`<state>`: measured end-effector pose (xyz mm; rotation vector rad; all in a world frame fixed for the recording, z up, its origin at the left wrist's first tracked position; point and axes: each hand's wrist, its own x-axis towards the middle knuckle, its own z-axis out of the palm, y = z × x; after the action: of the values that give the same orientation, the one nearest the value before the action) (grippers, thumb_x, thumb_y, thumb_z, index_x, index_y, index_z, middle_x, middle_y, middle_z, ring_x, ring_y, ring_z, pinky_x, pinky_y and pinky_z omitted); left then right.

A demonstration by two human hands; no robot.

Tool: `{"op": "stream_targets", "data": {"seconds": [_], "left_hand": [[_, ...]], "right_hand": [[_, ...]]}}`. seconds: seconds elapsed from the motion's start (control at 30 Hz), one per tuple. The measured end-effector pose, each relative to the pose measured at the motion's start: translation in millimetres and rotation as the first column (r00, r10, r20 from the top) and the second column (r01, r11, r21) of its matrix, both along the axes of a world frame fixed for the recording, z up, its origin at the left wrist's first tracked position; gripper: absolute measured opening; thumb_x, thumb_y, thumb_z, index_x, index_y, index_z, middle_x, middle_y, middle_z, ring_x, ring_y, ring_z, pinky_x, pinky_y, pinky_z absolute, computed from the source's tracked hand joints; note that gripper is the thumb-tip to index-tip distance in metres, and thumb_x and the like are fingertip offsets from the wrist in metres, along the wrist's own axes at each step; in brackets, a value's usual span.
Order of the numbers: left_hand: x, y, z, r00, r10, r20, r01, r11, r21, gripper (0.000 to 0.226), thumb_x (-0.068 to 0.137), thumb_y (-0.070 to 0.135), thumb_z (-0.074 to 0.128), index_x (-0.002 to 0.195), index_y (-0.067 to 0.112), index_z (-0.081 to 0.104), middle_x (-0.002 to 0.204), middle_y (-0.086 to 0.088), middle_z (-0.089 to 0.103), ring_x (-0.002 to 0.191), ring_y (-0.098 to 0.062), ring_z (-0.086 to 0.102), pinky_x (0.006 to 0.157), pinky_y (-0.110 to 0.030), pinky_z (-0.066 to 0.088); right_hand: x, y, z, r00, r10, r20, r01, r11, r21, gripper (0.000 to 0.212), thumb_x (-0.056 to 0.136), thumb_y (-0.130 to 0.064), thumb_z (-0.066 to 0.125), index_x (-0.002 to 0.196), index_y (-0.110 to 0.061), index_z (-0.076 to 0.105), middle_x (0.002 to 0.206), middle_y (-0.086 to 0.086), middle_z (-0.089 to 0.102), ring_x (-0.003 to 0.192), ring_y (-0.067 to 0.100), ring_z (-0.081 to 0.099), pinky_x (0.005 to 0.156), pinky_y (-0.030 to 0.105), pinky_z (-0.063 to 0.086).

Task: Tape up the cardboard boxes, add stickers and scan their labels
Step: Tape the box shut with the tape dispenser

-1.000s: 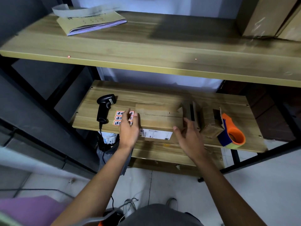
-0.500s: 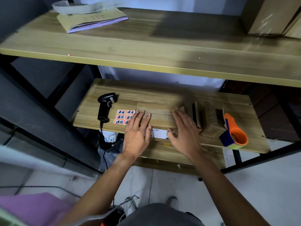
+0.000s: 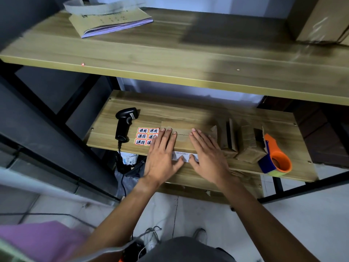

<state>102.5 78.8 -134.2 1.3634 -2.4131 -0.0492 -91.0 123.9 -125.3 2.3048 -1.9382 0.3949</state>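
Note:
A flat cardboard box (image 3: 186,127) lies on the lower wooden shelf (image 3: 188,110), with a white barcode label (image 3: 182,155) on its near side. My left hand (image 3: 162,154) and my right hand (image 3: 208,156) lie flat on its top, fingers straight, pressing the flaps down on either side of the seam. Left of the box is a sheet of red-bordered stickers (image 3: 144,136), partly under my left fingers. A black barcode scanner (image 3: 124,123) lies further left. An orange and blue tape dispenser (image 3: 275,157) sits at the shelf's right end.
Two smaller cardboard boxes (image 3: 249,144) stand between the flat box and the dispenser. The upper shelf (image 3: 170,53) overhangs, carrying a yellow booklet (image 3: 111,19) and a big carton (image 3: 321,17). The scanner cable (image 3: 122,178) hangs toward the floor. A black frame post (image 3: 56,118) runs at left.
Both hands came in from the box's ends onto its top and now lie flat over the flaps, closer together than a second ago. The box's flaps are pressed down.

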Motion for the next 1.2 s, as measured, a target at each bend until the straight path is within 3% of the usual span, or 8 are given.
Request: {"op": "stream_targets", "data": {"seconds": [0.17, 0.27, 0.43, 0.6, 0.97, 1.2], "left_hand": [[2.7, 0.0, -1.5, 1.0, 0.013, 0.008, -0.013, 0.999, 0.046, 0.086, 0.09, 0.062, 0.041, 0.159, 0.012, 0.028, 0.167, -0.008, 0.021, 0.156, -0.026, 0.013, 0.125, -0.046, 0.021], [0.9, 0.2, -2.0, 1.0, 0.01, -0.027, -0.008, 0.998, 0.06, 0.086, 0.09, 0.06, 0.047, 0.158, 0.011, 0.028, 0.167, -0.008, 0.021, 0.156, -0.026, 0.013, 0.124, -0.046, 0.023], [-4.2, 1.4, -3.1, 0.996, 0.0, -0.092, 0.004, 0.999, 0.035, 0.081, 0.094, 0.055, 0.05, 0.155, 0.005, 0.034, 0.165, -0.011, 0.026, 0.155, -0.027, 0.014, 0.126, -0.043, 0.017], [-0.1, -9.6, -7.2, 0.994, -0.041, -0.103, 0.044, 0.999, 0.021, 0.074, 0.099, 0.049, 0.053, 0.155, 0.005, 0.034, 0.164, -0.013, 0.028, 0.155, -0.028, 0.016, 0.125, -0.043, 0.02], [-11.9, -42.5, 2.9, 0.996, -0.065, -0.053, 0.067, 0.997, 0.029, 0.073, 0.099, 0.046, 0.054, 0.155, 0.003, 0.033, 0.164, -0.017, 0.027, 0.154, -0.031, 0.016, 0.124, -0.044, 0.023], [-7.0, -42.5, 2.6, 0.974, -0.04, -0.224, 0.071, 0.989, 0.132, 0.083, 0.09, 0.059, 0.044, 0.155, 0.009, 0.037, 0.168, -0.007, 0.02, 0.156, -0.02, 0.01, 0.126, -0.036, 0.018]], "right_hand": [[-11.6, 2.8, -3.9, 0.994, -0.051, 0.091, 0.053, 0.998, -0.022, 0.068, 0.098, -0.046, 0.043, 0.155, -0.009, 0.035, 0.164, 0.006, 0.027, 0.152, 0.019, 0.023, 0.125, 0.034, 0.015], [-20.5, 10.1, -9.5, 0.982, -0.106, 0.159, 0.119, 0.99, -0.075, 0.063, 0.102, -0.046, 0.038, 0.152, -0.008, 0.04, 0.161, 0.009, 0.034, 0.15, 0.021, 0.03, 0.121, 0.04, 0.027], [-22.8, 11.8, -15.8, 0.975, -0.091, 0.2, 0.119, 0.984, -0.13, 0.058, 0.105, -0.042, 0.036, 0.151, -0.006, 0.042, 0.16, 0.008, 0.037, 0.15, 0.018, 0.029, 0.12, 0.038, 0.032], [-28.0, 10.5, -15.5, 0.99, -0.06, 0.124, 0.074, 0.991, -0.111, 0.07, 0.1, -0.052, 0.045, 0.155, -0.009, 0.035, 0.163, 0.007, 0.03, 0.152, 0.018, 0.024, 0.121, 0.036, 0.03], [-39.3, -23.6, -16.1, 0.988, -0.07, 0.136, 0.083, 0.992, -0.092, 0.063, 0.102, -0.045, 0.045, 0.153, -0.009, 0.039, 0.162, 0.009, 0.032, 0.152, 0.022, 0.024, 0.116, 0.047, 0.037], [-40.8, -20.4, -14.1, 0.978, -0.068, 0.196, 0.08, 0.995, -0.056, 0.065, 0.1, -0.046, 0.048, 0.155, -0.015, 0.035, 0.165, 0.002, 0.027, 0.154, 0.014, 0.018, 0.119, 0.044, 0.035]]}}
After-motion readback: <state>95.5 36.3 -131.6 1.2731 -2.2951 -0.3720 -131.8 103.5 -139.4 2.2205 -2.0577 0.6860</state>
